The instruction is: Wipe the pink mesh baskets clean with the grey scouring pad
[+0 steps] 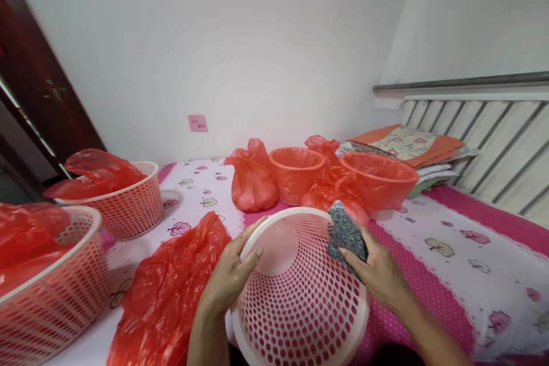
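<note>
A pale pink plastic basket (306, 297) with a perforated wall is tilted in front of me, its open mouth facing me. My left hand (235, 266) grips its left rim, thumb inside and fingers outside. In my right hand (377, 266) is a grey speckled cloth (346, 235), pressed against the basket's right rim. Left of the basket, a crumpled red plastic bag (171, 297) lies on the sheet, close to my left forearm.
Two baskets with red bags, one (132, 209) behind the other (55, 291), stand at left. Farther back are a tied red bag (254, 183), two red-lined baskets (295, 168) (380, 183) and folded cloths (412, 146). A white radiator (493, 148) lines the right wall.
</note>
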Action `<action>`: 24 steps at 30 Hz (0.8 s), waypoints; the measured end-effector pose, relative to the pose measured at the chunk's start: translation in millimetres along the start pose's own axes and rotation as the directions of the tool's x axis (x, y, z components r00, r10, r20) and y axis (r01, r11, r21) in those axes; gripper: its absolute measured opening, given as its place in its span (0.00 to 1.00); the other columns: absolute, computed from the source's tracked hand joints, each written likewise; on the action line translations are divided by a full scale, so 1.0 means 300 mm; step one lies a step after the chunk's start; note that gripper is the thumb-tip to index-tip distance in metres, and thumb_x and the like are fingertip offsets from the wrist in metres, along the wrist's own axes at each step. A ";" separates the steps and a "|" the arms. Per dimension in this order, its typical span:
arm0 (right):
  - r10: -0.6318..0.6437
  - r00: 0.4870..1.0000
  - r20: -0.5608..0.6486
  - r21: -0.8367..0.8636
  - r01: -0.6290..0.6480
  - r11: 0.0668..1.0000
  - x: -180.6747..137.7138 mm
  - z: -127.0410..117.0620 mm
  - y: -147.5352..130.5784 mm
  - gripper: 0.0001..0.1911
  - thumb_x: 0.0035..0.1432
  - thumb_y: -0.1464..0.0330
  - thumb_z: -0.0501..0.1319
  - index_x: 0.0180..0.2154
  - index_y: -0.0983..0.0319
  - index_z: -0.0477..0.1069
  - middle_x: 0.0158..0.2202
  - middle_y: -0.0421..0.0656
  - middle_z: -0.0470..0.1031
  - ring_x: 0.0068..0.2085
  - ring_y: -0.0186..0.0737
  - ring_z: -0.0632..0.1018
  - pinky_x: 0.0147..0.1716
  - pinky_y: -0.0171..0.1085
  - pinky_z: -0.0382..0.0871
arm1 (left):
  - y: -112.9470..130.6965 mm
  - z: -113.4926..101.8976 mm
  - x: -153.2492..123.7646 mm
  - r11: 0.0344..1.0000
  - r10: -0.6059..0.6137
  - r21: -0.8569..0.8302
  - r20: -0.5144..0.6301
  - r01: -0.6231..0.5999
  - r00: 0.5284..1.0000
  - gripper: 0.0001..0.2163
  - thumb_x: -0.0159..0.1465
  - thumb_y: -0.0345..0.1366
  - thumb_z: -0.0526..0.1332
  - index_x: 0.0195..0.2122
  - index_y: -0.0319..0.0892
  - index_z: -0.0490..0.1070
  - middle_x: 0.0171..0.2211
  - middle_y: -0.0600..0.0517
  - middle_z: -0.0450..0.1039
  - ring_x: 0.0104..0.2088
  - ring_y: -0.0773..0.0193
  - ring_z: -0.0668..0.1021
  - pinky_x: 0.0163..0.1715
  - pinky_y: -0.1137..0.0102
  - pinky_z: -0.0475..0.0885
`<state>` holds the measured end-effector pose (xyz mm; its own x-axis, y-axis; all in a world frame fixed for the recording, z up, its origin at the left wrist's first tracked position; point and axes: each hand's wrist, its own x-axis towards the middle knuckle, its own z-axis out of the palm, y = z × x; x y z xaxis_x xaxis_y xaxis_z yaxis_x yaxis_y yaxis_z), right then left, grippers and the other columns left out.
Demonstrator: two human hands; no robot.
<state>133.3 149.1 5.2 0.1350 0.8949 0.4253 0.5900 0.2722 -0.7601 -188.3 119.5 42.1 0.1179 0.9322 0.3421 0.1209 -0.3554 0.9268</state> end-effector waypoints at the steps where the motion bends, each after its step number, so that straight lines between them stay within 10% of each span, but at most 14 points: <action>1: -0.004 1.000 0.022 -0.014 0.005 1.000 0.008 0.000 -0.008 0.36 0.58 0.49 0.64 0.63 0.60 0.72 0.57 0.53 0.82 0.54 0.58 0.84 0.56 0.53 0.78 | 0.006 0.003 0.001 1.000 0.003 0.020 0.013 -0.003 1.000 0.27 0.72 0.50 0.66 0.70 0.52 0.73 0.73 0.45 0.72 0.72 0.41 0.72 0.75 0.45 0.63; 9: -0.242 0.970 -0.009 -0.102 0.240 0.965 0.117 0.065 -0.039 0.26 0.69 0.48 0.61 0.55 0.61 0.73 0.48 0.54 0.83 0.50 0.58 0.84 0.51 0.54 0.78 | -0.004 0.014 0.017 0.997 -0.014 0.081 0.019 0.013 1.000 0.25 0.77 0.53 0.56 0.71 0.54 0.72 0.74 0.51 0.70 0.74 0.49 0.70 0.77 0.53 0.60; 16: -0.710 0.700 0.081 -0.316 0.694 0.647 0.159 0.154 -0.208 0.30 0.76 0.62 0.59 0.72 0.63 0.58 0.62 0.59 0.77 0.60 0.62 0.79 0.58 0.60 0.73 | -0.011 0.015 0.025 0.994 -0.016 0.105 0.048 0.011 0.999 0.24 0.77 0.53 0.55 0.70 0.55 0.72 0.73 0.52 0.72 0.73 0.51 0.71 0.76 0.54 0.60; 24: -0.778 0.547 0.308 -0.242 0.836 0.492 0.160 0.222 -0.359 0.39 0.70 0.72 0.63 0.76 0.57 0.53 0.63 0.52 0.77 0.62 0.58 0.77 0.64 0.59 0.69 | -0.044 0.024 0.035 0.996 -0.030 0.082 -0.010 0.031 0.999 0.26 0.72 0.54 0.63 0.67 0.51 0.76 0.71 0.47 0.74 0.72 0.44 0.72 0.75 0.48 0.62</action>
<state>23.2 186.2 74.8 -0.6305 0.3868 0.6730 0.5957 0.7969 0.1001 -181.7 133.4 32.5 0.1038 0.9432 0.3156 0.2052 -0.3308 0.9211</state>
